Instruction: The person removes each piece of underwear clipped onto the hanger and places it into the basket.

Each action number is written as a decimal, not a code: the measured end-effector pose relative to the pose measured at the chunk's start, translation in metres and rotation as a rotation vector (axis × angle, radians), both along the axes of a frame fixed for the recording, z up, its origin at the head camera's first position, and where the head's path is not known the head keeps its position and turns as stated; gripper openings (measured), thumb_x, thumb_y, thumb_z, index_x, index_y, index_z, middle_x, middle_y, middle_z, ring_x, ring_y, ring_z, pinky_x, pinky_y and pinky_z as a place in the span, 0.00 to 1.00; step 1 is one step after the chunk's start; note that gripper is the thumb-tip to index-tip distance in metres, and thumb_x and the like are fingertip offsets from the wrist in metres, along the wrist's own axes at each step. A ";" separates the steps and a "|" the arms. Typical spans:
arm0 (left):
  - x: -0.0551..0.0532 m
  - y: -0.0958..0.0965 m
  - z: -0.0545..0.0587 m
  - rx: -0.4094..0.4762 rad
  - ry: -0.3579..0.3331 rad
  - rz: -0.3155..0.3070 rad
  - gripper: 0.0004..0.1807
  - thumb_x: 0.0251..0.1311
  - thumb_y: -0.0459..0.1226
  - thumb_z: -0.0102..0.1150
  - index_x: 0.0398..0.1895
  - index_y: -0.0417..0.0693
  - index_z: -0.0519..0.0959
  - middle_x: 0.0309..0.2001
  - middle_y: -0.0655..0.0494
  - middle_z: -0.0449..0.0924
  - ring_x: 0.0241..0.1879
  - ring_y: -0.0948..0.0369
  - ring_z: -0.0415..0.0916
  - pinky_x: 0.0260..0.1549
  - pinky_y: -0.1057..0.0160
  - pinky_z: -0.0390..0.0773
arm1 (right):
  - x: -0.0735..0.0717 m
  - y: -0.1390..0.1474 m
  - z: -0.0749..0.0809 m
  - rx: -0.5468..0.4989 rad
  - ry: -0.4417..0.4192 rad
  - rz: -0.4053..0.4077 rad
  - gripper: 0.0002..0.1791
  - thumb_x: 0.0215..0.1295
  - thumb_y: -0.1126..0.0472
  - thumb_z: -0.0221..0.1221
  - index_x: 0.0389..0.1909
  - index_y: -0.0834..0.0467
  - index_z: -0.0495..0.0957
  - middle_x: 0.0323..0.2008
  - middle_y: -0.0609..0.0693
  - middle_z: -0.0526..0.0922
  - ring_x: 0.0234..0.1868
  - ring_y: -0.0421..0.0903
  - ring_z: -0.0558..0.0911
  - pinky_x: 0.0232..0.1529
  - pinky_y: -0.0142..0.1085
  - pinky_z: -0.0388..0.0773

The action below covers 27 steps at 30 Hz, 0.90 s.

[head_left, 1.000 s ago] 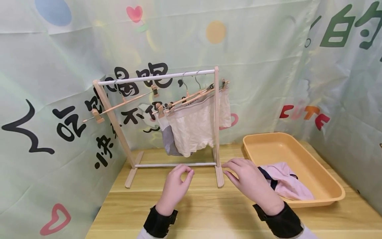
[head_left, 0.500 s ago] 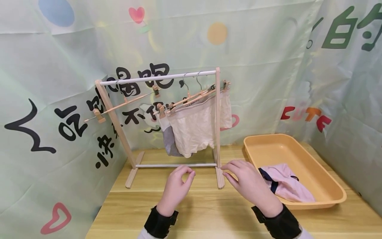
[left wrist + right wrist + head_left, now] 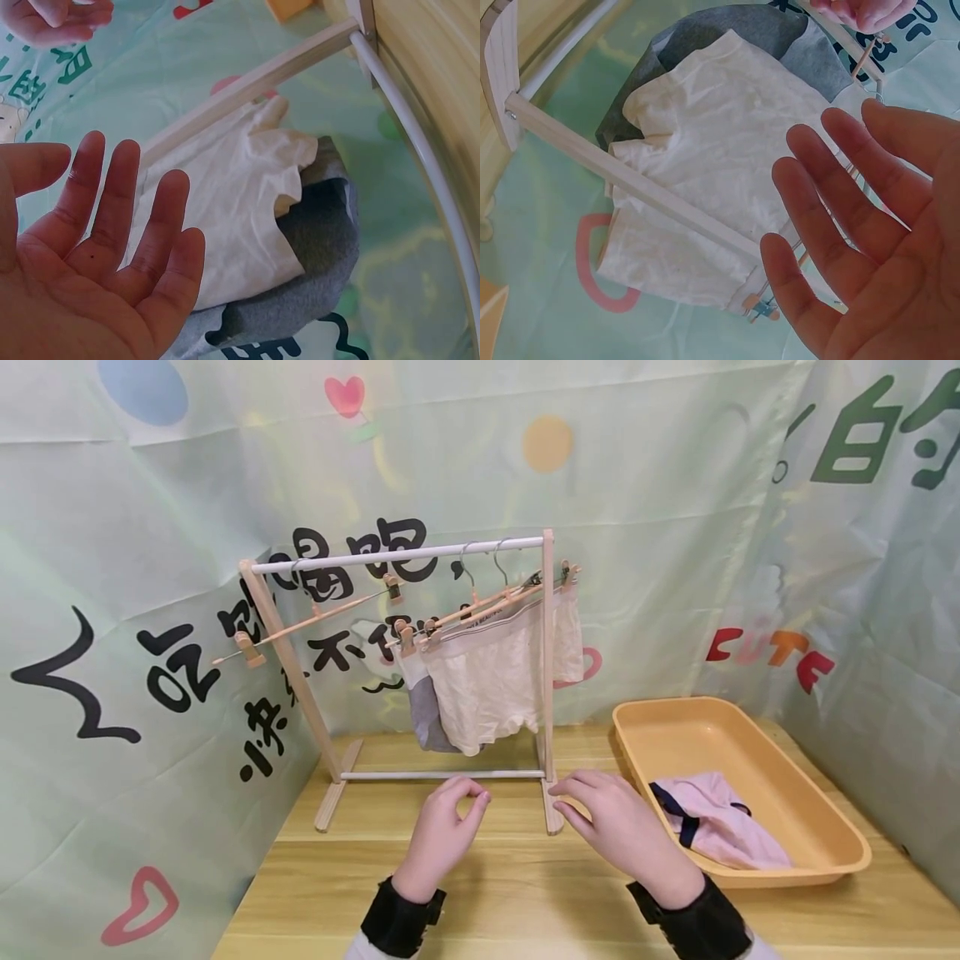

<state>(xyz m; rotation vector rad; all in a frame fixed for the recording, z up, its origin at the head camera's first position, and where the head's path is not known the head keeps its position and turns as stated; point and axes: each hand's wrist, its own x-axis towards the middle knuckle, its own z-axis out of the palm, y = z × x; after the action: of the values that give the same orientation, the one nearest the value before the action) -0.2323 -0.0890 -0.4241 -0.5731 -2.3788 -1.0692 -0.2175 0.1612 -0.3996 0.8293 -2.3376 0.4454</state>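
Your left hand (image 3: 442, 835) is hanging palm-inward in front of the rack's lower bar (image 3: 442, 775), its fingers relaxed and gently bending, the thumb standing apart from them; it is holding nothing. Your right hand (image 3: 618, 822) is hovering near the rack's right foot (image 3: 552, 812), also holding nothing, with its fingers loosely spreading in the right wrist view; whether its fingertips are touching that foot, you are not seeing clearly.

Beyond both hands, the wooden rack (image 3: 360, 558) is standing upright on the table (image 3: 510, 893). White shorts (image 3: 487, 689) are hanging by clips (image 3: 432, 631) from a hanger on its top bar, toward the right end, and they are passing behind the right post (image 3: 548, 693). A grey-and-white garment (image 3: 429, 714) is hanging just behind them, its lower edge showing past theirs. Farther left, another clip hanger (image 3: 330, 612) is hanging from the same bar, tilting upward to the right.

To your right, a yellow-orange tray (image 3: 697, 735) is resting on the table, and a pink garment with navy trim (image 3: 727, 827) is lying crumpled inside, by the tray's near left side. Black straps (image 3: 401, 918) are circling both your wrists, and a pale green printed cloth (image 3: 660, 452) is covering the walls behind everything.
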 end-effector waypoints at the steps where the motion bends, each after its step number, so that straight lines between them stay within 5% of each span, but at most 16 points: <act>1: 0.000 -0.001 0.000 -0.002 0.002 0.003 0.07 0.64 0.42 0.56 0.31 0.52 0.81 0.35 0.62 0.80 0.29 0.66 0.72 0.33 0.60 0.79 | 0.000 0.000 -0.001 0.004 -0.006 -0.001 0.08 0.58 0.55 0.64 0.39 0.49 0.83 0.35 0.43 0.83 0.41 0.42 0.79 0.44 0.45 0.79; 19: -0.011 -0.024 0.007 0.063 0.069 0.075 0.02 0.60 0.38 0.60 0.34 0.51 0.81 0.36 0.57 0.80 0.38 0.63 0.74 0.39 0.52 0.79 | -0.001 -0.002 -0.007 0.034 -0.070 0.014 0.10 0.57 0.56 0.65 0.41 0.48 0.82 0.37 0.42 0.82 0.40 0.40 0.79 0.41 0.43 0.80; 27: -0.024 -0.042 0.038 0.101 0.192 0.119 0.15 0.57 0.37 0.63 0.46 0.41 0.76 0.47 0.45 0.73 0.47 0.51 0.71 0.48 0.46 0.74 | -0.001 0.001 -0.007 0.052 -0.094 0.003 0.11 0.59 0.55 0.64 0.44 0.49 0.82 0.39 0.44 0.82 0.41 0.41 0.79 0.42 0.44 0.80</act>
<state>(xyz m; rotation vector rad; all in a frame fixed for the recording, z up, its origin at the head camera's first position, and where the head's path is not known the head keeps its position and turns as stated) -0.2559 -0.1309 -0.3862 -0.4695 -2.1518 -1.0263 -0.2181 0.1620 -0.4062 0.8535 -2.4437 0.4352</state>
